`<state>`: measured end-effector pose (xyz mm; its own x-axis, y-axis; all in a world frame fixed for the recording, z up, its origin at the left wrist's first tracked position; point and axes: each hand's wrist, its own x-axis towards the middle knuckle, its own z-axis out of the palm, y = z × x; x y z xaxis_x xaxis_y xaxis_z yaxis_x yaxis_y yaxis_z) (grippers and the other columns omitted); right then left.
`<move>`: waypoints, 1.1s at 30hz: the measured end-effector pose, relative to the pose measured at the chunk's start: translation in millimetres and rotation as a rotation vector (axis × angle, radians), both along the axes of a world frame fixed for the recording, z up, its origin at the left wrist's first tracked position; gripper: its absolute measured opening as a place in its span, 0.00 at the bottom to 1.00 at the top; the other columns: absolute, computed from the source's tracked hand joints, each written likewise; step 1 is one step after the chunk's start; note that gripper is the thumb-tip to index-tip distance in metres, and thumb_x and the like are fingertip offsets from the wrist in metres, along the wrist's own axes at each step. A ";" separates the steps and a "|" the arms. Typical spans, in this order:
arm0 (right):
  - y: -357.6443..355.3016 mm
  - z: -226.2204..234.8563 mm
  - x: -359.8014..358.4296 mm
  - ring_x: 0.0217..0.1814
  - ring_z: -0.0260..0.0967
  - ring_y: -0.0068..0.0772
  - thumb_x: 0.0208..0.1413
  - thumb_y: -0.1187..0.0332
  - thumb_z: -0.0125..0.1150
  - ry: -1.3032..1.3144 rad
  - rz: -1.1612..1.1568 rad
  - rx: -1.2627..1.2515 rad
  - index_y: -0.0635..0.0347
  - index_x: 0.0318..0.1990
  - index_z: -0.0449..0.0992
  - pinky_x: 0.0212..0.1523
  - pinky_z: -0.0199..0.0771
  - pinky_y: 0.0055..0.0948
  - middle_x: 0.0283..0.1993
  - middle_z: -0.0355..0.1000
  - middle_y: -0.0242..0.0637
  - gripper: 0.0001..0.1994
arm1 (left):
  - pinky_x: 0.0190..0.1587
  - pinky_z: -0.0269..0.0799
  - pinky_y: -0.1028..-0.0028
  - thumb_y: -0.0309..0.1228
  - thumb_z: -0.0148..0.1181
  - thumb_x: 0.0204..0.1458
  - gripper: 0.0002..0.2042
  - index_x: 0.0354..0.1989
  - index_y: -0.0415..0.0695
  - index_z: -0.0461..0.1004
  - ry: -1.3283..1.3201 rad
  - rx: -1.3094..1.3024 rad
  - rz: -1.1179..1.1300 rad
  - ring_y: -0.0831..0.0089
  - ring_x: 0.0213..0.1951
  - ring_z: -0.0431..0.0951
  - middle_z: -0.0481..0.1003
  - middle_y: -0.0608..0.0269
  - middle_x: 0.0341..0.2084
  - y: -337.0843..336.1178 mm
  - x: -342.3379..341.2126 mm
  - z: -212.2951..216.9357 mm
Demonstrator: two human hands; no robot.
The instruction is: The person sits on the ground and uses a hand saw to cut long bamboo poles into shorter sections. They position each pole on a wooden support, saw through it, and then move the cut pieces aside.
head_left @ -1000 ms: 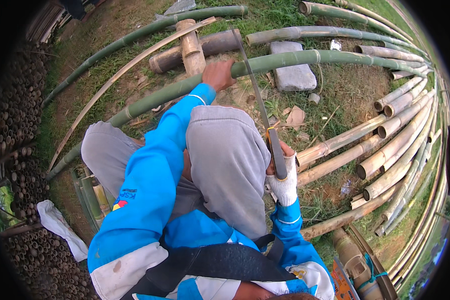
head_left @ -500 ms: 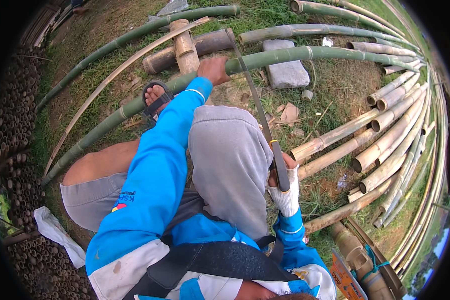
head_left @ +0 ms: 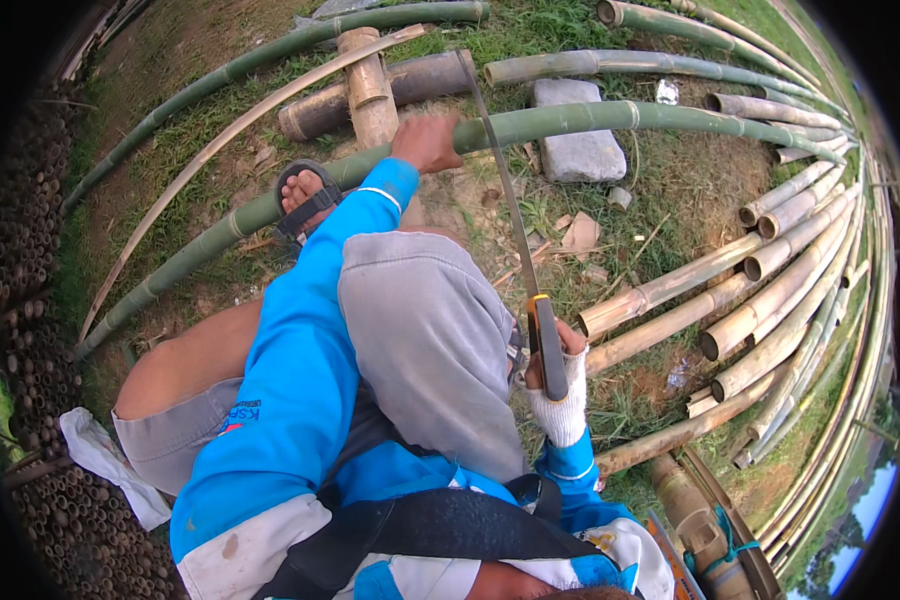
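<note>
My left hand (head_left: 427, 142), at the end of a blue sleeve, presses down on a long green bamboo pole (head_left: 590, 118) that lies across the grass. My right hand (head_left: 555, 385), in a white glove, grips the dark handle of a long thin hand saw (head_left: 505, 195). The saw blade runs up from my hand and its far end meets the green pole just right of my left hand. My sandalled foot (head_left: 305, 197) rests on the same pole to the left. My knees in grey shorts fill the middle.
A short brown bamboo log (head_left: 370, 85) props the green pole. A grey stone block (head_left: 578, 155) lies behind it. Several cut tan bamboo poles (head_left: 760, 300) are stacked at right. More green poles (head_left: 270, 55) curve across the back. Stacked bamboo ends (head_left: 30, 300) line the left.
My left leg has swung out and the sandalled foot has come to rest on the green pole. The saw blade has shifted slightly along the pole; both hands keep their hold.
</note>
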<state>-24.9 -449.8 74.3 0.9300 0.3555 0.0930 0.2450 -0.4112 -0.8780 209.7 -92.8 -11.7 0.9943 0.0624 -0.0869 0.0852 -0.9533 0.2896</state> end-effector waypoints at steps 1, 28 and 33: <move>-9.4 7.4 -12.8 0.46 0.74 0.25 0.58 0.80 0.68 -0.012 -0.023 -0.041 0.59 0.72 0.64 0.49 0.78 0.28 0.50 0.73 0.36 0.34 | 0.51 0.82 0.45 0.42 0.75 0.42 0.28 0.55 0.49 0.81 0.007 -0.021 -0.028 0.42 0.45 0.86 0.85 0.43 0.40 -1.6 3.4 0.0; 39.7 -11.3 66.4 0.53 0.73 0.29 0.60 0.81 0.61 0.280 -0.069 0.050 0.60 0.70 0.64 0.56 0.76 0.31 0.54 0.73 0.42 0.30 | 0.49 0.83 0.46 0.43 0.77 0.42 0.32 0.60 0.49 0.81 -0.033 -0.051 0.041 0.44 0.44 0.87 0.86 0.43 0.41 -14.2 -1.1 -1.3; 120.9 -12.3 175.2 0.50 0.73 0.31 0.57 0.79 0.61 -0.033 -0.029 0.294 0.61 0.69 0.68 0.55 0.75 0.30 0.55 0.75 0.42 0.30 | 0.50 0.82 0.46 0.44 0.76 0.42 0.33 0.60 0.49 0.80 0.004 -0.007 -0.003 0.44 0.45 0.87 0.86 0.42 0.42 -10.1 13.5 13.0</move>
